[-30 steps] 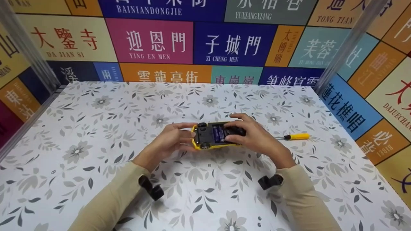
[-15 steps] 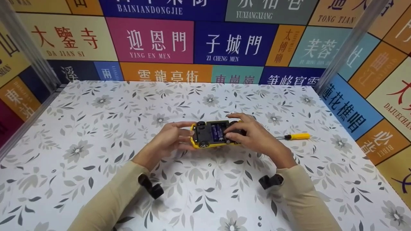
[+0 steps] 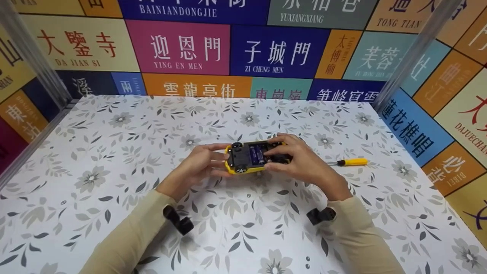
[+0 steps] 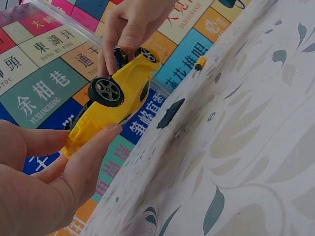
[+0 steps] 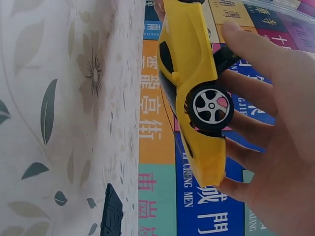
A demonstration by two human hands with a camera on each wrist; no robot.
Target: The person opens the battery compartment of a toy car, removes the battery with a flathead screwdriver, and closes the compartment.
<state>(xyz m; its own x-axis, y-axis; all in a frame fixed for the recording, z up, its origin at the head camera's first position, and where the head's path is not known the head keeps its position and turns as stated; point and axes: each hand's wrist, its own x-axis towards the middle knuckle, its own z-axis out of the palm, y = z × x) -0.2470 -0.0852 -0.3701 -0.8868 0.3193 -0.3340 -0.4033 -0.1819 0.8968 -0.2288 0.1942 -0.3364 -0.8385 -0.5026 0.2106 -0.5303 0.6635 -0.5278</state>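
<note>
A yellow toy car (image 3: 254, 156) is held upside down, its black underside up and its battery bay exposed. Purple-blue batteries (image 3: 257, 155) lie in the bay. My left hand (image 3: 198, 163) grips the car's left end between thumb and fingers. Over the other end spreads my right hand (image 3: 300, 160), fingers reaching across the underside beside the bay and partly hiding it. In the right wrist view, a small dark piece (image 5: 226, 59) juts from the underside near the right thumb and index finger. A black battery cover (image 5: 112, 211) lies on the table below the car.
A screwdriver with a yellow handle (image 3: 354, 162) lies to the right of the hands, its shaft toward the right wrist. The table (image 3: 228, 236) wears a white floral cloth. Panels printed with large characters (image 3: 279, 51) stand behind and on both sides.
The right fingers have shifted over the battery bay: they uncovered more of it half a second ago, and the thumb now sits closer to the near edge. The car moved slightly left.
</note>
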